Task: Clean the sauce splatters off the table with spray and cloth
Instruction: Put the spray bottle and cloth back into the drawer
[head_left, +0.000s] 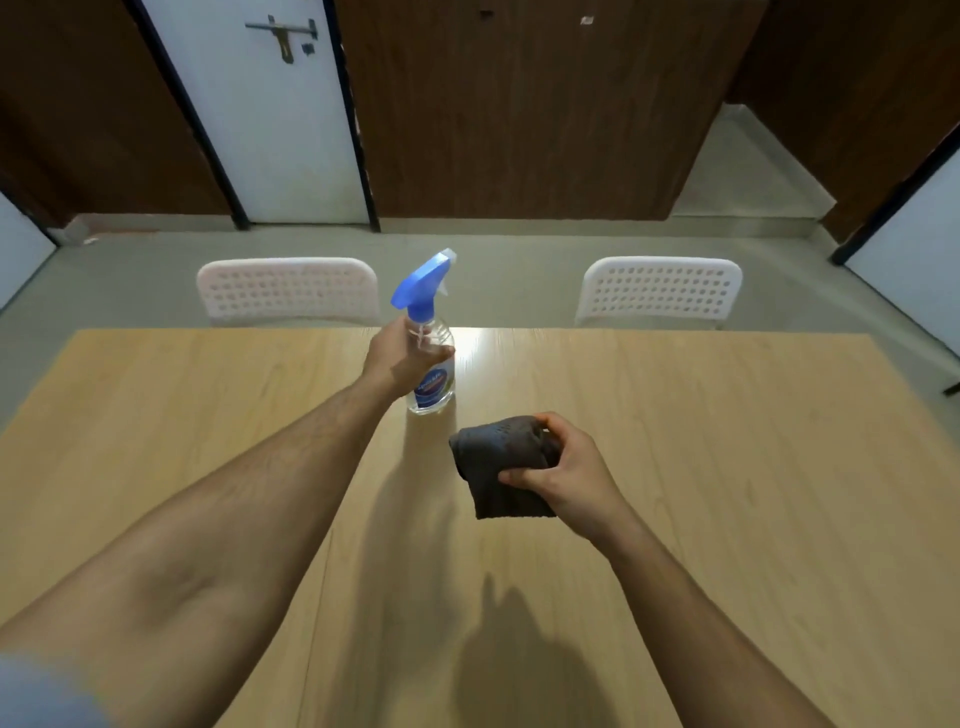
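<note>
A clear spray bottle (435, 384) with a blue trigger head stands upright on the light wooden table (727, 467), toward its far middle. My left hand (402, 358) is wrapped around the bottle's neck and upper body. Just to the right and nearer me, my right hand (563, 473) grips a folded dark grey cloth (493, 467), held slightly above the tabletop. No sauce splatters show on the visible wood.
Two white perforated chairs, one at the left (288, 291) and one at the right (660, 288), stand tucked against the table's far edge. Beyond them are grey floor, a white door (270, 114) and brown wall panels. Shadows of my arms fall on the near tabletop.
</note>
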